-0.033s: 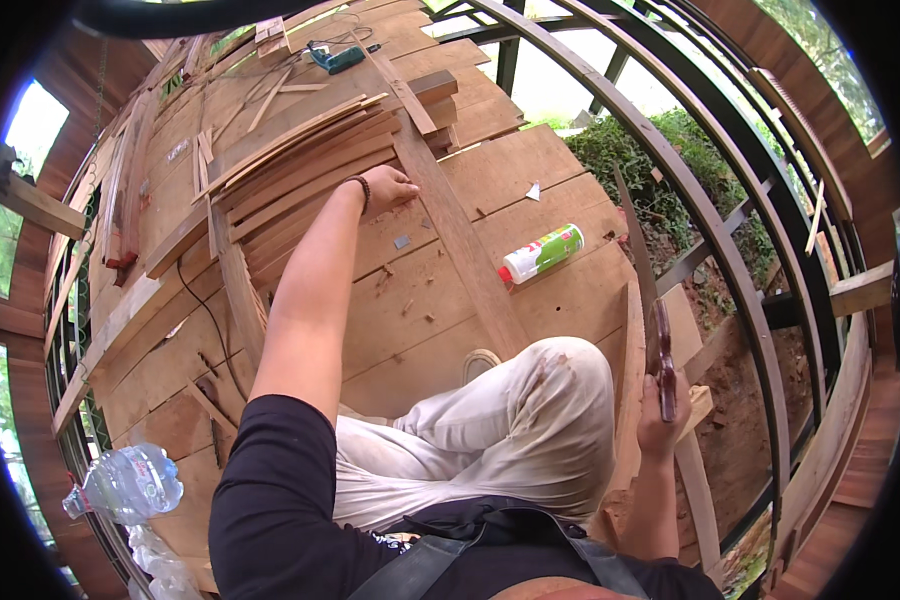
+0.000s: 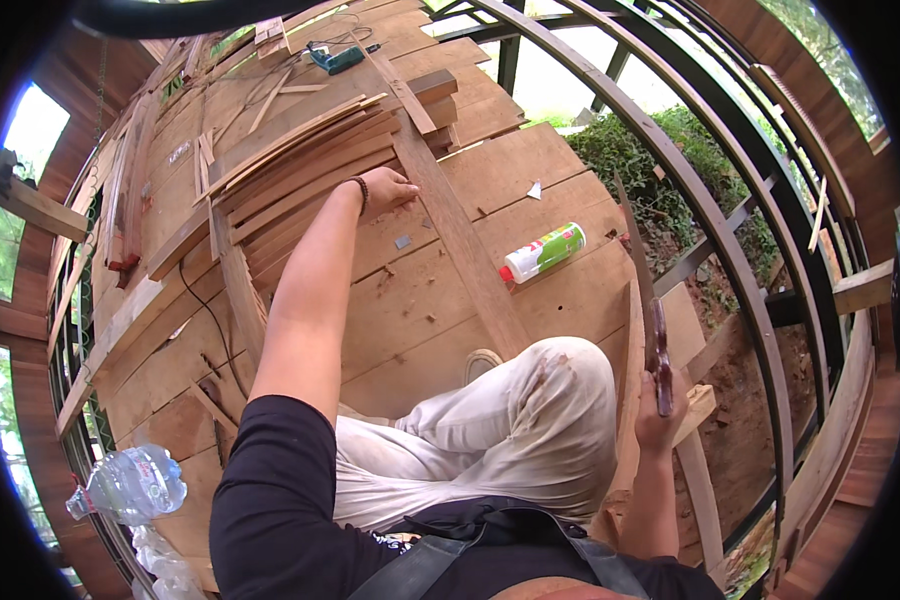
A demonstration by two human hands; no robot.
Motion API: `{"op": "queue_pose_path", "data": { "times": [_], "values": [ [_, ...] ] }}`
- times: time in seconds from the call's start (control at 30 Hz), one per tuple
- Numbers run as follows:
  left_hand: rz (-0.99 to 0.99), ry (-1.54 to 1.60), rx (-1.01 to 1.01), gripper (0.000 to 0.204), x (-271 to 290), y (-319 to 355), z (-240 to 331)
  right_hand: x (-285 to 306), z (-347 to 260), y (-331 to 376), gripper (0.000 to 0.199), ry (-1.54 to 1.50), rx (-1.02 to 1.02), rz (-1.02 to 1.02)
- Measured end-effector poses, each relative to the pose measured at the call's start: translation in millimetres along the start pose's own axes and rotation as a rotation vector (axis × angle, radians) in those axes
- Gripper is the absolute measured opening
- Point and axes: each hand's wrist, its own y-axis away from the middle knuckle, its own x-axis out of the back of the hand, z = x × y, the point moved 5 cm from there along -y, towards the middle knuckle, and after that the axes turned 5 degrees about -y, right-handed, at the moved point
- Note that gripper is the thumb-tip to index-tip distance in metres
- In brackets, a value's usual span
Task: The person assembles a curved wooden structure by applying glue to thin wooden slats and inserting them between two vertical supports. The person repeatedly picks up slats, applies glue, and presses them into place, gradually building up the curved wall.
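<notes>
My left hand [image 2: 383, 190], with a beaded bracelet at the wrist, reaches forward over the near ends of a row of thin wooden slats [image 2: 305, 170]. Its fingers are curled together beside a long brown plank [image 2: 455, 240]; whatever they pinch, if anything, is hidden. At the right, my right hand [image 2: 658, 415] is closed round the dark brown handle of a handsaw [image 2: 660, 340]. The saw's long blade points away from me, beyond my bent knee. Between the plank and the saw lies a white and green bottle [image 2: 542, 252] with a red cap.
A teal power tool [image 2: 338, 60] with a cord lies at the far end of the board floor [image 2: 400, 330]. Timber offcuts [image 2: 435, 90] are stacked beyond the plank. A clear plastic bottle [image 2: 135, 485] is at the left. Dark metal beams [image 2: 710, 210] curve along the open right edge, above plants.
</notes>
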Motion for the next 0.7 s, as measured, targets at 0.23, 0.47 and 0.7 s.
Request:
{"op": "queue_pose_path", "data": {
  "times": [0.23,0.47,0.7],
  "values": [
    [0.041,0.136,-0.158,0.011,7.6,-14.7,-7.0,-50.6,61.5,10.0,0.015,0.243,-0.054,-0.145],
    [0.192,0.411,-0.269,0.018,8.9,-16.0,-13.1,-94.4,114.9,29.7,0.022,0.445,-0.004,-0.520],
    [0.901,-0.012,-0.194,0.018,11.5,14.6,-2.7,-128.0,153.5,34.6,0.022,0.528,-0.089,-0.707]
  ]
}}
